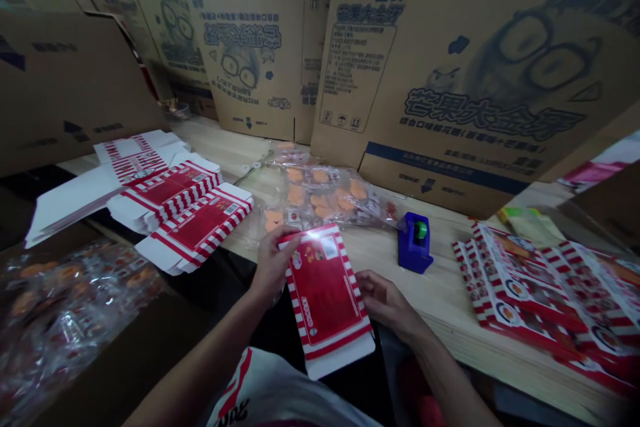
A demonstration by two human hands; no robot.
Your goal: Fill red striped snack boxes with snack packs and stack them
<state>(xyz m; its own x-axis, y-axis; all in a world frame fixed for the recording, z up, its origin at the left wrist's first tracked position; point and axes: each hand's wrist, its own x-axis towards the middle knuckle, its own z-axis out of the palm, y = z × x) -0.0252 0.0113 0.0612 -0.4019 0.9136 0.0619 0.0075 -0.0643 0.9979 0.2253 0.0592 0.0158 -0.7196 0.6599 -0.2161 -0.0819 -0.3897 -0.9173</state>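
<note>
A flat red box with white-striped edges (327, 293) is held at the table's front edge, its printed panel facing up and a white flap toward me. My left hand (274, 261) grips its upper left corner, thumb on top. At the right edge, my right hand (384, 300) has its fingers curled against the box; some fingertips are hidden. Just beyond the box lie clear packets with orange pieces (320, 197). A blue tape dispenser (415, 243) with a green core stands to the right of them.
Stacks of flattened red-striped boxes (200, 223) lie on the left. Below them, a carton holds many clear packets (75, 307). Filled striped boxes (540, 293) are piled on the right. Large brown cartons (450, 80) wall off the back of the wooden table (450, 293).
</note>
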